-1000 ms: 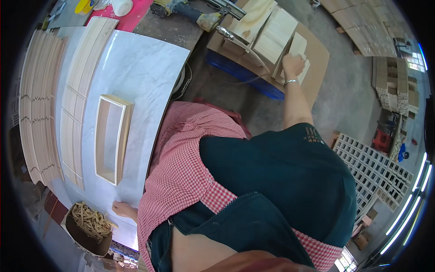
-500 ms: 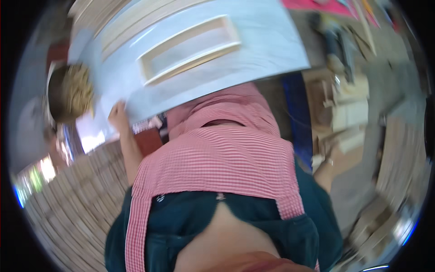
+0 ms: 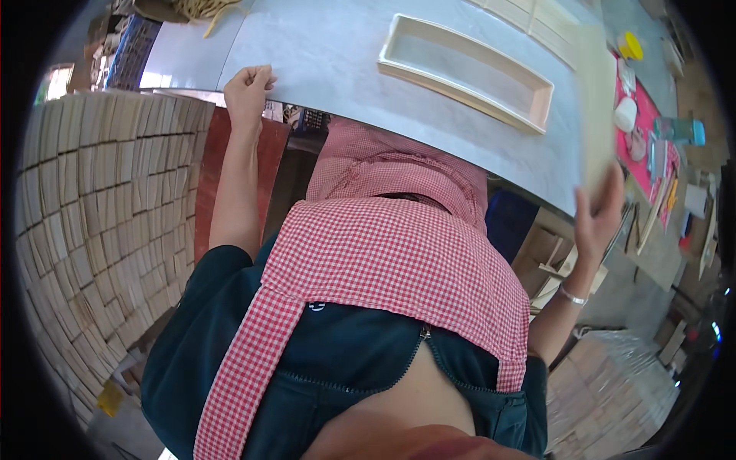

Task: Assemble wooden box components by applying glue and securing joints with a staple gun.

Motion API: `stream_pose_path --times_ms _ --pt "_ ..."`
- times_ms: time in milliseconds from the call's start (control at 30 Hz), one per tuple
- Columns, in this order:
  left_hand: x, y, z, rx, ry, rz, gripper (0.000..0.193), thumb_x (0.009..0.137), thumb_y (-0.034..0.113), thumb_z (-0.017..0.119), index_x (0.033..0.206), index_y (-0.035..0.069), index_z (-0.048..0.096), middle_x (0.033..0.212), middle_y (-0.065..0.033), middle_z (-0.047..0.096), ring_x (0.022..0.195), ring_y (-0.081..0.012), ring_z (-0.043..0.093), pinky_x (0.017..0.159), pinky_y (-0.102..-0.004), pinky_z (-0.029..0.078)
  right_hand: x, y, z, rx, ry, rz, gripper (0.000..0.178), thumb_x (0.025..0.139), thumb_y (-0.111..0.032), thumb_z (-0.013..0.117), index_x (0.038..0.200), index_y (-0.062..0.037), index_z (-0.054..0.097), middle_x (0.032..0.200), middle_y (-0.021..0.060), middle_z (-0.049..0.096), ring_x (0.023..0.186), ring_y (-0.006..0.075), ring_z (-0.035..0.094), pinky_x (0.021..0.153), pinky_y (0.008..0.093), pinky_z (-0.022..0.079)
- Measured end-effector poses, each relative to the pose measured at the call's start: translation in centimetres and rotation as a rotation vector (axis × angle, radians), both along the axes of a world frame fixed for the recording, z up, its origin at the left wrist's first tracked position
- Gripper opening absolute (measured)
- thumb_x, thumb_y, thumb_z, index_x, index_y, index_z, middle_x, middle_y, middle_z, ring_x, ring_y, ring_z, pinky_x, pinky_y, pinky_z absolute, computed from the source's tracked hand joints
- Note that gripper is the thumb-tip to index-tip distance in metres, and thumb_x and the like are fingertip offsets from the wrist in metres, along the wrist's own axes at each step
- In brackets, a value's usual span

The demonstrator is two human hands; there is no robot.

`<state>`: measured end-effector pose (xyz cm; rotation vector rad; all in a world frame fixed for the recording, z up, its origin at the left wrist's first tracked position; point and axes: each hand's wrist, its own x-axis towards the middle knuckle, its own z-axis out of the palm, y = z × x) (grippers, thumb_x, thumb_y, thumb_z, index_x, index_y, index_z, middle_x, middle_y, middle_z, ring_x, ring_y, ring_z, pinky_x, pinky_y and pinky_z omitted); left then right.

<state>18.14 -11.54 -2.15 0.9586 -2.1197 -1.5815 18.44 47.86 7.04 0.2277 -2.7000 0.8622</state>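
My left hand [image 3: 249, 90], fingers curled in a loose fist, rests at the front edge of the pale grey table [image 3: 322, 77]; nothing shows in it. At the table's right end my right hand [image 3: 602, 218], with a bracelet on the wrist, has its thumb and fingers around the near end of a long pale wooden board [image 3: 595, 115]. Both the board and that hand are smeared by motion. Between my hands, farther back, a long rectangular wooden frame [image 3: 468, 93] with low walls lies on the table.
Slatted pale wood pieces [image 3: 533, 27] lie at the back right. A yellowish coiled bundle [image 3: 203, 8] sits at the far left. Tall stacks of wooden strips [image 3: 115, 199] stand left. Beyond the board, a pink sheet [image 3: 640, 138] bears a white roll [image 3: 625, 113] and a clear bluish container [image 3: 678, 130].
The view has swung, so the frame sits farther right in the picture. My right hand has come up from beside my body to the table's right end, at the board. My left hand stays curled.
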Motion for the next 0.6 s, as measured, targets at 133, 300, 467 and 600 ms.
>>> stream_pose_path --times_ms 133,300,467,600 --pt "0.1 -1.6 0.0 -0.178 -0.101 0.063 0.027 0.092 0.023 0.069 0.102 -0.001 0.076 0.08 -0.0075 0.072 0.073 -0.0177 0.062 0.076 -0.0267 0.051 -5.3 -6.8 1.6 0.051 -0.109 0.305 0.074 0.079 -0.009 0.08 0.146 -0.0026 0.048 0.145 0.0149 0.055 0.128 0.0313 0.056 0.11 0.0386 0.043" --pt "0.0 -5.3 -0.7 -0.831 -0.265 0.17 0.034 0.096 0.036 0.06 0.092 0.006 0.077 0.076 -0.0082 0.07 0.07 -0.021 0.062 0.074 -0.0305 0.05 -8.3 -9.3 2.1 0.189 -0.135 0.524 0.077 0.079 -0.011 0.08 0.148 -0.0055 0.046 0.147 0.0134 0.054 0.131 0.0319 0.054 0.111 0.04 0.043" --pt "-0.7 -5.8 -1.1 -1.498 -0.125 0.16 0.045 0.097 0.045 0.053 0.082 0.009 0.075 0.074 -0.0089 0.07 0.07 -0.0248 0.062 0.073 -0.0348 0.05 -9.2 -9.6 2.2 0.25 -0.122 0.563 0.077 0.078 -0.014 0.081 0.148 -0.0059 0.047 0.145 0.0135 0.055 0.129 0.0327 0.054 0.11 0.0409 0.043" --pt "-2.5 -2.2 2.5 -0.81 -0.04 -0.001 0.05 0.098 0.048 0.049 0.079 0.009 0.074 0.074 -0.0092 0.07 0.071 -0.0273 0.062 0.074 -0.0363 0.05 -9.2 -9.5 2.0 0.217 -0.117 0.538 0.079 0.076 -0.015 0.083 0.146 -0.005 0.049 0.142 0.0142 0.058 0.126 0.0337 0.056 0.109 0.0418 0.044"
